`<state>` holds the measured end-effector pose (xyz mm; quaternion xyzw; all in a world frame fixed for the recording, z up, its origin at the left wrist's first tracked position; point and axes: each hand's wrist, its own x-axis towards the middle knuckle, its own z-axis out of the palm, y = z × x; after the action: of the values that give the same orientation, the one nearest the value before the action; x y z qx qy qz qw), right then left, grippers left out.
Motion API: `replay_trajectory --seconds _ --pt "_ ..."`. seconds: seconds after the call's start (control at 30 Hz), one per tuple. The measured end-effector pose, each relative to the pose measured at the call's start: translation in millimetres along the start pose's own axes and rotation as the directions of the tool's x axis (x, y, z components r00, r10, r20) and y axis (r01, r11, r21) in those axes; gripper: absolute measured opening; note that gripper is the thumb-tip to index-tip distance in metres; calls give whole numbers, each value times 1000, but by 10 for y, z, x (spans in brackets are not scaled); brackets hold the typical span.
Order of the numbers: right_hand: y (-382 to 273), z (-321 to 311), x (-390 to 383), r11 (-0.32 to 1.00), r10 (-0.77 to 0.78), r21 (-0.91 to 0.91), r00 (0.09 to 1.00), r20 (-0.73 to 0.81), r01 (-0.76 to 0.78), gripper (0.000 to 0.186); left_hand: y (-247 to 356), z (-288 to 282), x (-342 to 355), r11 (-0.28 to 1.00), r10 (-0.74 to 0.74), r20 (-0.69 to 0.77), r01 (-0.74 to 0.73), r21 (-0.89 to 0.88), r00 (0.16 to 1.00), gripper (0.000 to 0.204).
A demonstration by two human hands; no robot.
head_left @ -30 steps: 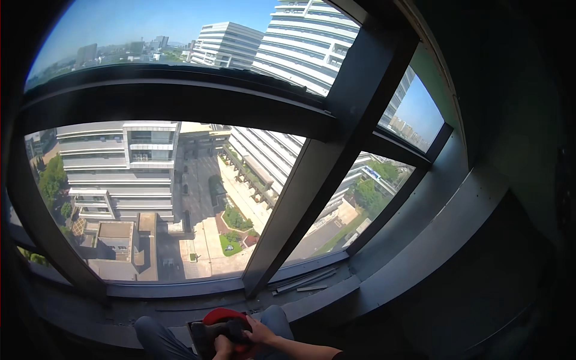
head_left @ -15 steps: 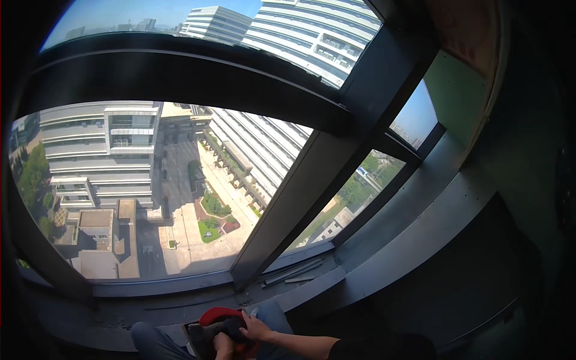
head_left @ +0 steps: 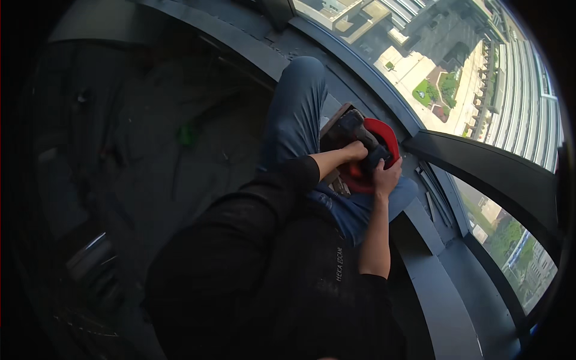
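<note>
A dark cordless power tool (head_left: 368, 139), drill-like in shape, lies over a red hard hat (head_left: 383, 131) in my lap. My left hand (head_left: 356, 151) is closed at the tool's grip, its fingertips partly hidden. My right hand (head_left: 387, 176) grips the block-like battery end, beside the hat's red rim. Under the tool's far end is a flat, brown-edged piece (head_left: 337, 119); I cannot make out what it is. My bent knees (head_left: 300, 90) in blue jeans flank these things.
A window frame (head_left: 480, 150) and glass stand close ahead and to the right, high above a courtyard. Thin metal strips (head_left: 433, 192) lie on the ledge by my right knee. A grey metal sill (head_left: 441, 288) runs along the right. The left side is dark, with a small green thing (head_left: 186, 135).
My view has swung down and turned, so my lap and torso now show and the window has moved to the upper right. Both hands stay on the power tool.
</note>
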<state>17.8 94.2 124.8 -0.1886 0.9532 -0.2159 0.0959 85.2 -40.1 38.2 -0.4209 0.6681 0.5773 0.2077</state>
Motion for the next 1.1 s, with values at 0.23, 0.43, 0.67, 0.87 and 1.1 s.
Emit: replay_trajectory --seconds 0.23,0.43,0.67,0.87,1.1 --pt "-11 -102 -65 999 -28 17 1000 -13 28 69 93 -163 -126 995 -5 222 27 -95 975 32" --pt "7 -79 3 998 -35 41 998 -53 37 64 183 -263 -291 964 8 238 56 -260 971 26" --pt "-8 -59 14 998 -42 42 997 -63 45 66 31 -274 -322 963 122 134 -85 -256 983 24" --pt "-41 -107 -38 997 -43 63 999 -30 44 67 -56 -256 -372 943 182 47 -161 -293 982 23" --pt "36 -97 -20 995 -75 68 997 -33 77 67 12 -246 -339 885 29 144 42 -465 989 17"
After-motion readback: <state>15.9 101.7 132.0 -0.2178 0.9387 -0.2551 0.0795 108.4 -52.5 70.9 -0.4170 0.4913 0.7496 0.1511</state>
